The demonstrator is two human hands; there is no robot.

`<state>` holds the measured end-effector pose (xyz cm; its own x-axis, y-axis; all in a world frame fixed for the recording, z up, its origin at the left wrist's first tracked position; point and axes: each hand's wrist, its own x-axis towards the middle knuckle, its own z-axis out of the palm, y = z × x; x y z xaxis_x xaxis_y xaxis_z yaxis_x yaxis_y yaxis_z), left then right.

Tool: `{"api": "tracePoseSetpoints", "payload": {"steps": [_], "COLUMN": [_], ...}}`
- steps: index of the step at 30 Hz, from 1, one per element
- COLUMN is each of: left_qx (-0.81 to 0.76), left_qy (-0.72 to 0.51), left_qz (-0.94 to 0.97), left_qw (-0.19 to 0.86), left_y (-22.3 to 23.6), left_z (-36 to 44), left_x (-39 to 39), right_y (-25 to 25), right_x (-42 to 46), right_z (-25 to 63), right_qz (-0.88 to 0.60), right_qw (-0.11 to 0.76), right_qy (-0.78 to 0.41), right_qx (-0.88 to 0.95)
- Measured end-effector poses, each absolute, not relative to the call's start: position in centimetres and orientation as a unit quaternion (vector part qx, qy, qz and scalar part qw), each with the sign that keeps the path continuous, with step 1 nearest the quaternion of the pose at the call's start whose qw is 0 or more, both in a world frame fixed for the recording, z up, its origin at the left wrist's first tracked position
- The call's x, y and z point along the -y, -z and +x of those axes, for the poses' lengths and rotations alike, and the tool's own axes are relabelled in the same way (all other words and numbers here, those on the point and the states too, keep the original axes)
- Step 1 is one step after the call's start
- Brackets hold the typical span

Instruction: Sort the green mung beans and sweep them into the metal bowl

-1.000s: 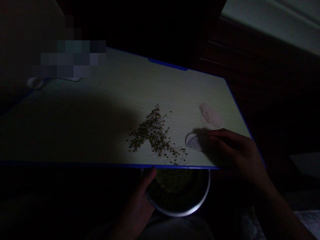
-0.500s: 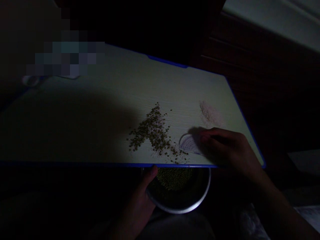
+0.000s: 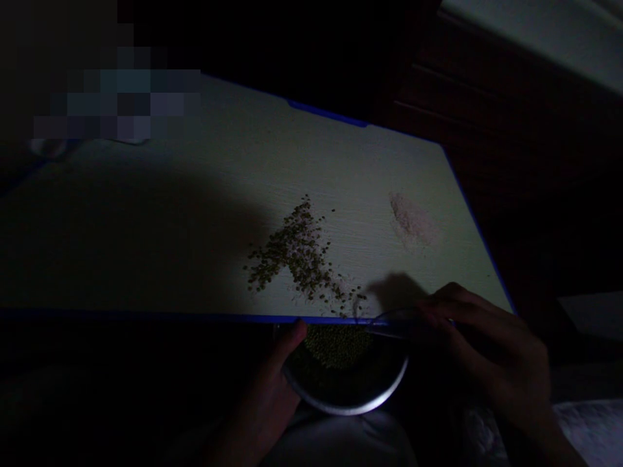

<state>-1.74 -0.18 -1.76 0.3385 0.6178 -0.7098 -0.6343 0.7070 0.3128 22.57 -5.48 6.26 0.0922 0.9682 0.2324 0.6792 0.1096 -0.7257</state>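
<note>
A pale cutting board with a blue edge [image 3: 350, 168] lies in front of me. A loose streak of small green seeds with pale grains [image 3: 296, 250] sits on it, and a pinkish powder patch [image 3: 411, 220] lies farther right. My right hand [image 3: 487, 344] pinches a thin, translucent half-round scraper [image 3: 394, 322] at the board's front edge, above the bowl. Below that edge, my left hand [image 3: 265, 383] grips the rim of a metal bowl [image 3: 348, 403], thumb hooked over it. Green mung beans [image 3: 337, 345] fill its middle, and the board hides the bowl's far side.
A dark wooden cabinet with drawer lines [image 3: 487, 110] stands beyond the board on the right, under a pale surface [image 3: 535, 26]. A pixelated patch covers the top left. Pale cloth [image 3: 594, 428] lies at the bottom right.
My right hand has lifted the scraper off the board and moved it left and toward me to the front edge, over the bowl. The seeds and my left hand have hardly moved.
</note>
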Motion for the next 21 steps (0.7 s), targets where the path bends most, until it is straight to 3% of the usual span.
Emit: {"api": "tracePoseSetpoints", "payload": {"steps": [16, 21], "left_qx": [-0.455, -0.468], "left_qy": [-0.386, -0.371], "left_qz": [-0.015, -0.025], "left_qw": [0.802, 0.802], "left_y": [2.0, 1.6], "left_z": [-1.6, -1.6], "left_x": [0.3, 0.2], "right_y": [-5.2, -5.4], "right_x": [3.1, 2.4], "right_z": [24.1, 23.6], "right_qz": [-0.71, -0.659], "right_qw": [0.412, 0.402], "right_qy": [-0.117, -0.132], "right_qx": [0.559, 0.623]}}
